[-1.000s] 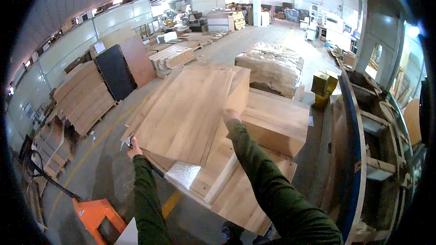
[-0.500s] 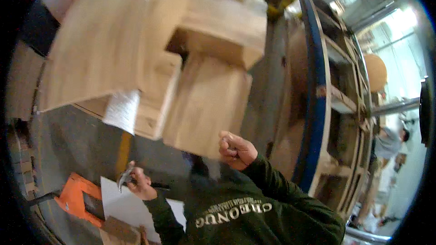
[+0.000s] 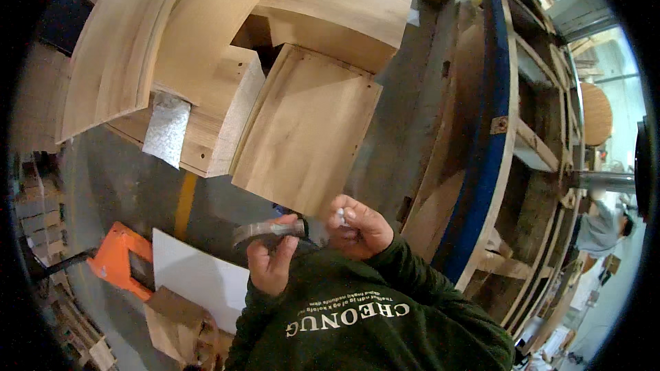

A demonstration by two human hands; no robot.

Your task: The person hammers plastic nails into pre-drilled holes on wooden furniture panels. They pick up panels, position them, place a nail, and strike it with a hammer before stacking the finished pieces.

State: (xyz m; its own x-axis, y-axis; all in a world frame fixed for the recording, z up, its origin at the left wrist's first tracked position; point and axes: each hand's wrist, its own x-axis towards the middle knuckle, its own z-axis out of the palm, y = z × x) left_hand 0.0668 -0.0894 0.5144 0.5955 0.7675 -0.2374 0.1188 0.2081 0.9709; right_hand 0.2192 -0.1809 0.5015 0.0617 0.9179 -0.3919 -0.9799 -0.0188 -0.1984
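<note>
Left hand (image 3: 271, 264) gripped what looked like a tape roll (image 3: 265, 232): curved, clear-grey, dark at its right end, held in front of the chest. Right hand (image 3: 366, 230) pinched a small white piece (image 3: 341, 216), near the lower corner of the flat wood-grain panel (image 3: 309, 124). Beyond that, wood-grain box (image 3: 337, 0); dark gap (image 3: 256, 33) by its left side, contents unreadable. Silvery wrap (image 3: 166, 127) stuck out beside the tilted board (image 3: 113, 48). Timber rack (image 3: 535, 148) at right had several bays, contents unclear. Orange pallet jack (image 3: 120, 257) and white sheet (image 3: 196, 261), lower left.
</note>
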